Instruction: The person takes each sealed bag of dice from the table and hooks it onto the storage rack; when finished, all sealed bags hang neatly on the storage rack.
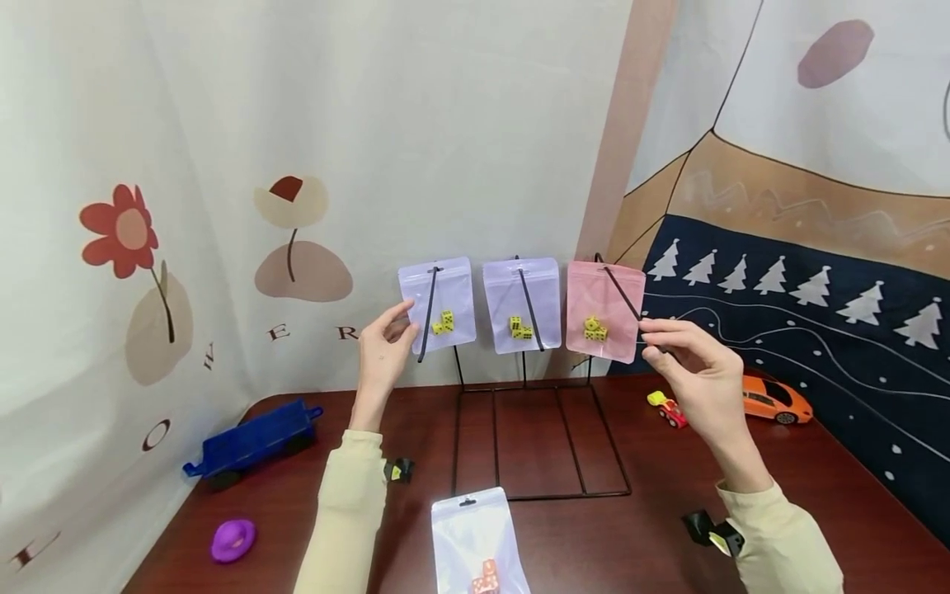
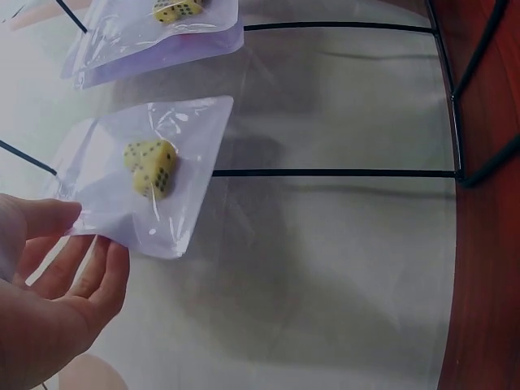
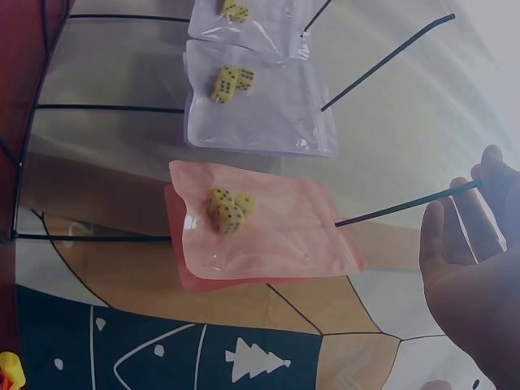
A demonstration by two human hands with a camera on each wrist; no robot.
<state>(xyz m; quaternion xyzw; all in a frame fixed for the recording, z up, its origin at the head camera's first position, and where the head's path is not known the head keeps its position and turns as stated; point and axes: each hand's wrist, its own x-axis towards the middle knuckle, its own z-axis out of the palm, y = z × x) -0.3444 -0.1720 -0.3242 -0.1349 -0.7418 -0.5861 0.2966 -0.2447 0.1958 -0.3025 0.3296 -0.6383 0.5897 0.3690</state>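
My left hand (image 1: pixel 382 351) pinches the side edge of the left purple zip pouch (image 2: pixel 110 179) between thumb and fingers. Yellow dice (image 2: pixel 158 175) show through its clear front, and it hangs on a black rack hook. At the far right of the rack, my right hand (image 1: pixel 693 371) pinches the free end of another hook (image 3: pixel 398 207) between thumb and fingertips. A pink pouch (image 3: pixel 284 244) with yellow dice hangs further back on that hook. Between them hangs a second purple pouch (image 1: pixel 505 293), also holding yellow dice.
A pouch with orange dice (image 1: pixel 471 528) lies in front of the black wire rack (image 1: pixel 549 498). To the left are a blue toy trailer (image 1: pixel 256 441) and a purple toy hat (image 1: pixel 233 540). An orange toy car (image 1: pixel 775 400) and a small red-yellow toy vehicle (image 1: pixel 670 410) stand at right.
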